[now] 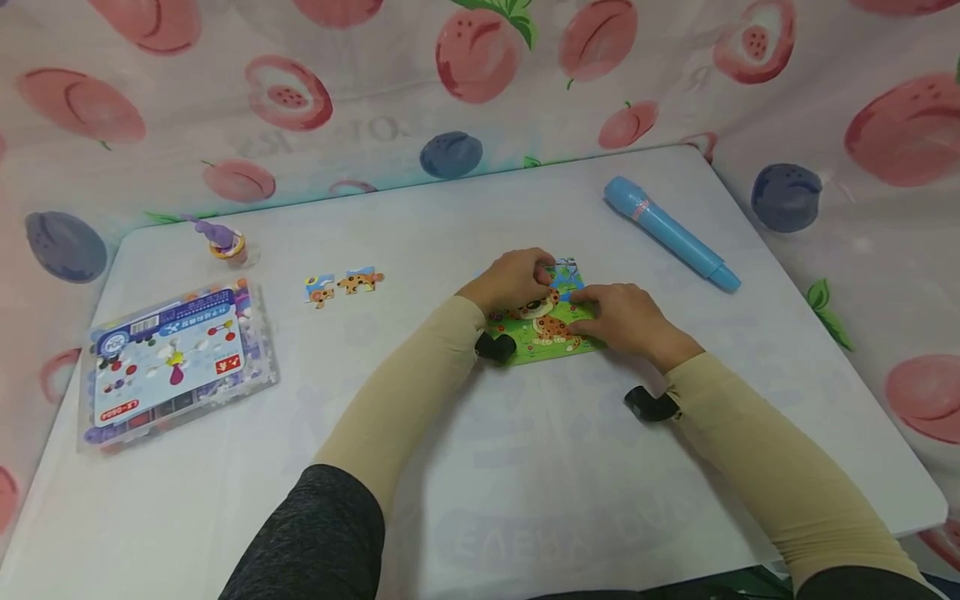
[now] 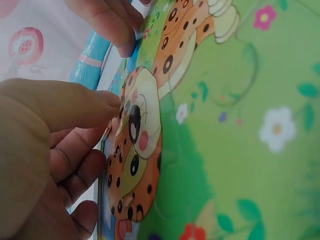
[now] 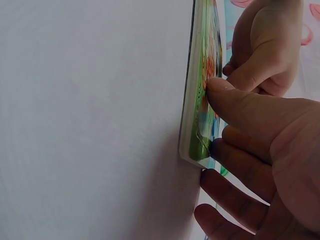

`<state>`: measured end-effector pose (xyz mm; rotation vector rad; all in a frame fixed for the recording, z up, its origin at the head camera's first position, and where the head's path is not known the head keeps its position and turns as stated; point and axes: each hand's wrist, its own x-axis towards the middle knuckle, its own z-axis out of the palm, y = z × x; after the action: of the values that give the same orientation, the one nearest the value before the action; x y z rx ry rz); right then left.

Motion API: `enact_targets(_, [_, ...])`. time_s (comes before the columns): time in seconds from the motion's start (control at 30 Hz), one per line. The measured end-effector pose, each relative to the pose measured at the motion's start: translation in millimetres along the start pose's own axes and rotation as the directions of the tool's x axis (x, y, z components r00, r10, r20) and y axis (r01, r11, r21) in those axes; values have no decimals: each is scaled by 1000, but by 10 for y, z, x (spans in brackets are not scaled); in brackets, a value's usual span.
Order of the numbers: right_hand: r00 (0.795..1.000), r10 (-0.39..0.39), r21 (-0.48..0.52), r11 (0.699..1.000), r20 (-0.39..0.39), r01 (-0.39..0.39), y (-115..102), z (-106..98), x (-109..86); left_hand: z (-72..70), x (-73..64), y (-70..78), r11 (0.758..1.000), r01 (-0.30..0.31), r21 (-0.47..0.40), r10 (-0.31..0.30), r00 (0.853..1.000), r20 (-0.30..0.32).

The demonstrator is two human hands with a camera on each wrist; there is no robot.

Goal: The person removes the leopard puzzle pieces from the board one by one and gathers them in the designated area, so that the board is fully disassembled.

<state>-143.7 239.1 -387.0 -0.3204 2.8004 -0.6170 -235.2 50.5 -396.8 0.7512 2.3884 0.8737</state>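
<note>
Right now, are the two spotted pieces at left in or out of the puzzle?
Out: both pieces lie on the table, apart from the puzzle.

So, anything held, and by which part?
Left hand touches the puzzle near its top, right hand its right side; whether either grips can't be told.
</note>
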Motion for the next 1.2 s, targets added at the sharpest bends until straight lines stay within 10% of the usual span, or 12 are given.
enact_targets(0.4, [1000, 3, 1, 1000, 2, -3, -13, -2, -2, -44, -62, -1, 998, 43, 52, -39, 997, -67])
enact_targets(1.2, [1000, 11, 1, 1000, 5, -11, 0, -1, 7, -78, -44, 51, 993, 24, 118, -26, 1000, 14])
